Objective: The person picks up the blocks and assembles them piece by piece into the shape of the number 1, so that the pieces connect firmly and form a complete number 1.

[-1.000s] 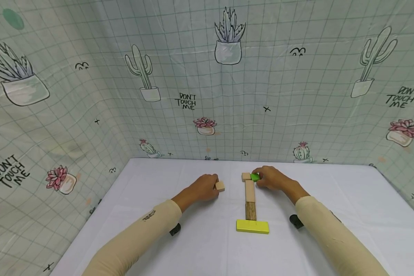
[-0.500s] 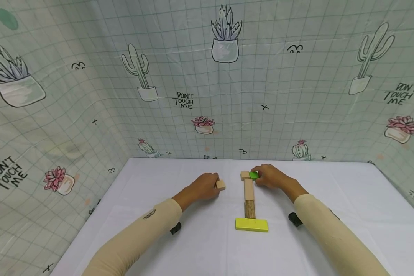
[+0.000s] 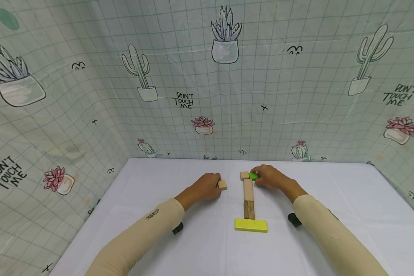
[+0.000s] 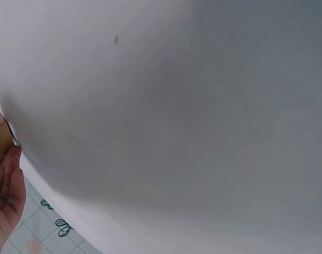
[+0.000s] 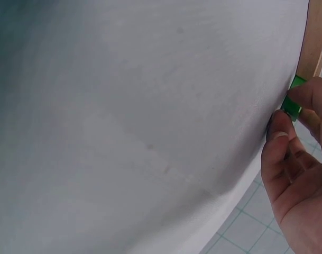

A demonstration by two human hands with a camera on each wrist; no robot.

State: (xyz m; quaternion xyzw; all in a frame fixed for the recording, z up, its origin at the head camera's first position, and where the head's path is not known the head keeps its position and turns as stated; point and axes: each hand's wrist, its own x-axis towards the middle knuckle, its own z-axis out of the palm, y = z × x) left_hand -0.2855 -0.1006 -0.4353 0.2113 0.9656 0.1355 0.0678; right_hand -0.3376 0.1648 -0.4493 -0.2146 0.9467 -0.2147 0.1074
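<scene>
My left hand (image 3: pixel 207 186) pinches a small plain wooden block (image 3: pixel 222 185) left of the row of blocks; the left wrist view has the same block (image 4: pixel 2 140) at its left edge. At the row's far end, my right hand (image 3: pixel 270 177) pinches a green block (image 3: pixel 253 176), with a plain wooden cube (image 3: pixel 244 176) beside it on the left. Below these two lies a light wooden block (image 3: pixel 248 190), followed by a darker grained one (image 3: pixel 249 209). Across the near end sits a long yellow block (image 3: pixel 251 225). In the right wrist view, fingers and thumb close around the green block (image 5: pixel 294 99).
A white cloth covers the table (image 3: pixel 207 245). Behind and to the left hangs a grid-patterned curtain (image 3: pixel 179 126) printed with cacti and potted plants. Dark wrist devices (image 3: pixel 294 220) show beneath both sleeves.
My left hand, holding its wooden block, has shifted slightly right toward the row. The right hand keeps its pinch on the green block, and the row looks the same.
</scene>
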